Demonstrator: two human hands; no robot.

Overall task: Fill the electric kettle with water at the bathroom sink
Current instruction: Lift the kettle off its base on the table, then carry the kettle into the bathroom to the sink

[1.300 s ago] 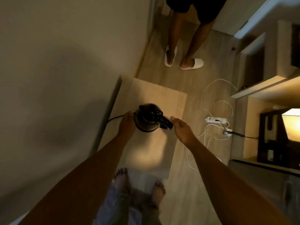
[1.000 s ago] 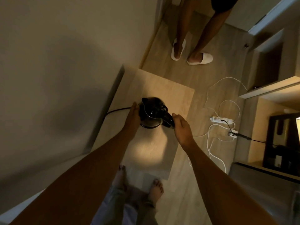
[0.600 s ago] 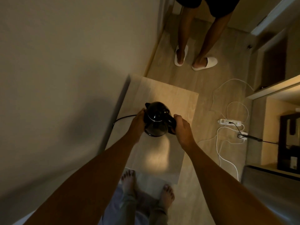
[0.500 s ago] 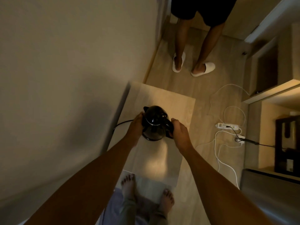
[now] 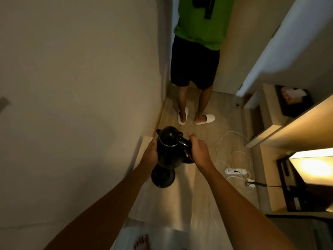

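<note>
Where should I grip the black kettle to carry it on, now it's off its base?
Probably by the loop handle on the kettle's right side, coming from the right, where the right hand is already closed around it. The left hand can steady the smooth, rounded body from the left. The base sits below on the table.

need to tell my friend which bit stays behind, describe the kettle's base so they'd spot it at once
Start at the light wooden table against the left wall. On it, just below the black kettle held in the left hand and right hand, sits the base. It is a flat, round, black disc, the only thing on the tabletop.
</note>
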